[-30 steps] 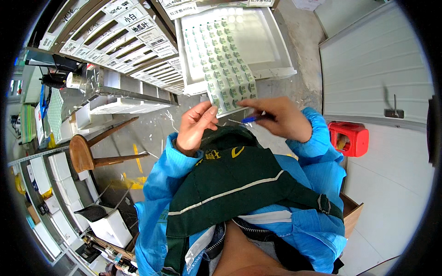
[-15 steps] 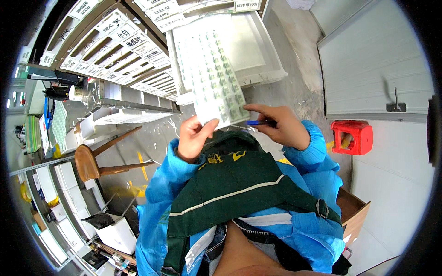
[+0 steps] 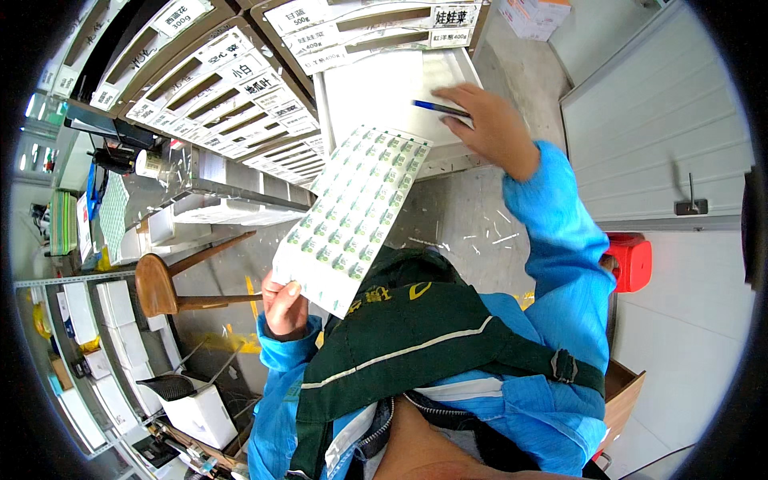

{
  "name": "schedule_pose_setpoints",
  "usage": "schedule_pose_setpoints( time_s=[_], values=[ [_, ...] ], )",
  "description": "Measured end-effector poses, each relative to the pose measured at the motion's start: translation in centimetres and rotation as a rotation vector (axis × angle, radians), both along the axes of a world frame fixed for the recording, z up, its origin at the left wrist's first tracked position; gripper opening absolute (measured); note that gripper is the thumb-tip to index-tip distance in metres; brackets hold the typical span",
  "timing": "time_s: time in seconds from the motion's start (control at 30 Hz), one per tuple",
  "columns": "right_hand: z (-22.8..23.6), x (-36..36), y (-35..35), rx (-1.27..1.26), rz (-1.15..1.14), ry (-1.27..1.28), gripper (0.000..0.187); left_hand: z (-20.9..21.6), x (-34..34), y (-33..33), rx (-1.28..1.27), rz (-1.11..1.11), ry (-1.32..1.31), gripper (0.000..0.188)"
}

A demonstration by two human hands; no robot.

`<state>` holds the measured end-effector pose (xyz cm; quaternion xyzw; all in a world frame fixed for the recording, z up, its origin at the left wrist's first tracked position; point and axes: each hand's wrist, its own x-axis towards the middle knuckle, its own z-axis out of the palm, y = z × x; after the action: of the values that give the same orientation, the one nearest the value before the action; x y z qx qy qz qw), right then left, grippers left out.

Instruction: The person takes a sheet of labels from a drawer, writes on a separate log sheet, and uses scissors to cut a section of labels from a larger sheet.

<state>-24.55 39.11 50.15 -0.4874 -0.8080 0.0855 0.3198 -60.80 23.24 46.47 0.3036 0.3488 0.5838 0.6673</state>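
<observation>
My left hand pinches the near corner of a long white sheet of green-printed stickers, thumb on top. The sheet slants away from me, its far end over the front of a pulled-out white drawer. Above that drawer is my right hand, closed on a blue pen that points left. White paper lies inside the drawer, partly covered by the sticker sheet.
Labelled drawer cabinets stand ahead and to the left. A brown wooden stool is at the left, a red plastic stool at the right. Paper scraps lie on the grey floor. A white door is on the right.
My left hand has drawn the sticker sheet toward me and to the left. My right hand, with the pen, has moved away from the sheet's near end and out over the drawer.
</observation>
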Motion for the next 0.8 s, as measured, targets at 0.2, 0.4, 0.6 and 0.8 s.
schedule_pose_setpoints(
  time_s=[0.2, 0.4, 0.6, 0.8],
  values=[
    [-3.8, -1.3, 9.8, 0.301, 0.094, -0.622, 0.036, -1.6, 0.9, -0.3, -0.089, -0.046, 0.045, 0.032],
    [-4.1, -2.1, 10.7, 0.209, 0.132, -0.675, 0.024, -2.6, 1.5, -0.7, -0.17, -0.037, 0.095, 0.027],
    [-3.6, -1.9, 9.0, 0.116, 0.052, -0.586, 0.023, -2.6, 1.8, 0.1, -0.132, 0.097, 0.067, 0.029],
    [-1.9, -2.4, 5.0, -0.01, -0.027, -0.509, 0.027, -1.1, 0.7, 1.6, -0.029, 0.364, 0.023, 0.034]
  ],
)
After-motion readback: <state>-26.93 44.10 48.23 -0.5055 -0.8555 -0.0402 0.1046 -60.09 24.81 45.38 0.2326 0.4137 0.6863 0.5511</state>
